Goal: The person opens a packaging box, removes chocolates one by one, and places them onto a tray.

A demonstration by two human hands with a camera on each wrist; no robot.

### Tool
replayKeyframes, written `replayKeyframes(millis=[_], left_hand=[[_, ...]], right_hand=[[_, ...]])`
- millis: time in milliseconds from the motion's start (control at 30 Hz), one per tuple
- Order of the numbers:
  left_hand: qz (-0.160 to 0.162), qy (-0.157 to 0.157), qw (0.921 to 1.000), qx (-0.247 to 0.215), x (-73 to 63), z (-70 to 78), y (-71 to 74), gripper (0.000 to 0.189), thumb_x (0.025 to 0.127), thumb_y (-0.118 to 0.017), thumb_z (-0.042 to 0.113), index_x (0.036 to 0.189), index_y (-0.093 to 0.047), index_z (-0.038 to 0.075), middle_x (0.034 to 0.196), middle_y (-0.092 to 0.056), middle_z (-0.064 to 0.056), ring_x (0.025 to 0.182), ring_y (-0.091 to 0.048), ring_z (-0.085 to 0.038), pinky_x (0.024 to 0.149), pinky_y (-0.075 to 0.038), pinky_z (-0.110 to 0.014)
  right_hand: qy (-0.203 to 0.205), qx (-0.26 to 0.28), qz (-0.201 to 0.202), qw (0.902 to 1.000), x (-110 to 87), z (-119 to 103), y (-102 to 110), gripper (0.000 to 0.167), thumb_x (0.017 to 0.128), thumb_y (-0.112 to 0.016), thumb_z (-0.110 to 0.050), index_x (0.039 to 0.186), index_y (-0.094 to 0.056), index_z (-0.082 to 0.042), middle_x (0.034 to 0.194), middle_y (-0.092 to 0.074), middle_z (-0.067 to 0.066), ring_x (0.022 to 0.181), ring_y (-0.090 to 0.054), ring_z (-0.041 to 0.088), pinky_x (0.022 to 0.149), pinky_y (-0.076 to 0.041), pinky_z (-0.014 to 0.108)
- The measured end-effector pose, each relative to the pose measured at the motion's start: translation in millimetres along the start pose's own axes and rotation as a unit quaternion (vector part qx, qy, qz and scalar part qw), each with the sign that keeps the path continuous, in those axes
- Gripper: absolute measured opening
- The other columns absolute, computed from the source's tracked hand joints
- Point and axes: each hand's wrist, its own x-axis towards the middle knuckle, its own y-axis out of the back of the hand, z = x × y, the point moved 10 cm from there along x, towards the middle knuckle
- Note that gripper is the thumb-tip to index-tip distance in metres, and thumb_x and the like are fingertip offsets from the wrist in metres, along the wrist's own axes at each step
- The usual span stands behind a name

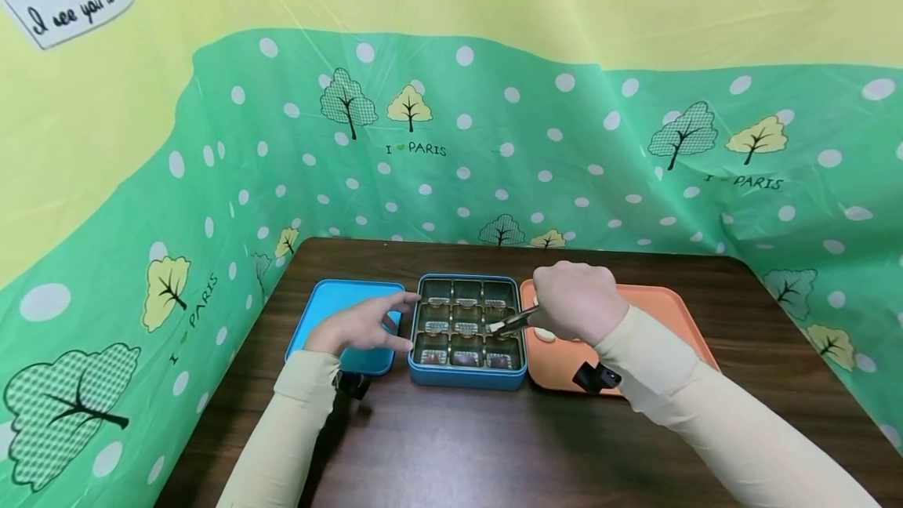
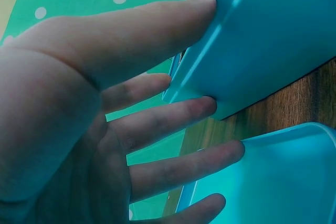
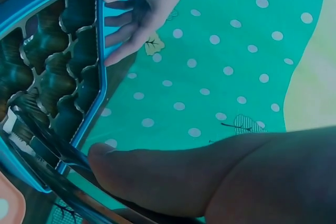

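Blue nine-compartment box (image 1: 468,377), left hand (image 1: 363,326) spread at its side, right hand (image 1: 580,301) gripping tongs (image 1: 517,322) over it

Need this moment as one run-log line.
left hand: spread at blue box side | right hand: grips tongs | tongs: white piece at tips, over box | orange tray: under right forearm

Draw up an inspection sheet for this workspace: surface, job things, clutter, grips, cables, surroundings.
Surface: dark wood-look table.
Job's things: blue box with nine compartments, between a blue tray and an orange tray bearing white pieces; tongs, tips at the box.
Clutter: nothing seen.
Grips: left grip at the box's left side; right grip holds the tongs.
Cables: nothing seen.
Surroundings: green and yellow printed cloth.
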Motion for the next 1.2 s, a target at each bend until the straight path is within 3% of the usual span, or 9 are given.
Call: replayKeyframes(millis=[367,600,833,1200], left_hand=[[-0.002,-0.006,1.0000,0.002,1.4,-0.4,-0.4,0.084,0.090,-0.086,0.024,0.161,-0.041,0.020,0.154,-0.053,-0.013,0.118,-0.065,-0.035,0.099,-0.055,-0.054],[-0.004,-0.002,1.0000,0.001,0.6,-0.2,-1.5,0.084,0.091,-0.086,0.025,0.161,-0.041,0.021,0.155,-0.052,-0.013,0.119,-0.064,-0.035,0.099,-0.055,-0.055],[-0.004,-0.007,0.9999,0.010,0.1,0.8,-2.0,0.085,0.091,-0.086,0.024,0.162,-0.040,0.021,0.155,-0.052,-0.014,0.119,-0.064,-0.035,0.098,-0.055,-0.054],[0.003,-0.002,1.0000,0.005,-0.2,0.8,-1.8,0.086,0.089,-0.087,0.026,0.162,-0.041,0.022,0.155,-0.052,-0.013,0.118,-0.066,-0.034,0.096,-0.057,-0.053]], right_hand=[[-0.010,0.031,-0.005,0.9994,-2.9,18,-10,0.032,0.090,-0.083,-0.038,0.068,-0.065,-0.023,0.060,-0.057,-0.003,0.056,-0.053,0.018,0.049,-0.038,0.034],[0.002,0.065,0.002,0.9979,-7.8,30,-17,0.036,0.092,-0.082,-0.039,0.059,-0.069,-0.033,0.053,-0.059,-0.010,0.055,-0.053,0.014,0.046,-0.035,0.032],[0.008,0.086,0.007,0.9962,-11.4,43,-20,0.036,0.092,-0.080,-0.039,0.059,-0.068,-0.033,0.055,-0.056,-0.010,0.055,-0.050,0.013,0.047,-0.035,0.032],[0.054,0.146,0.023,0.9875,-12.7,63,-20,0.025,0.091,-0.079,-0.033,0.066,-0.076,-0.032,0.056,-0.049,-0.011,0.052,-0.040,0.009,0.049,-0.029,0.029]])
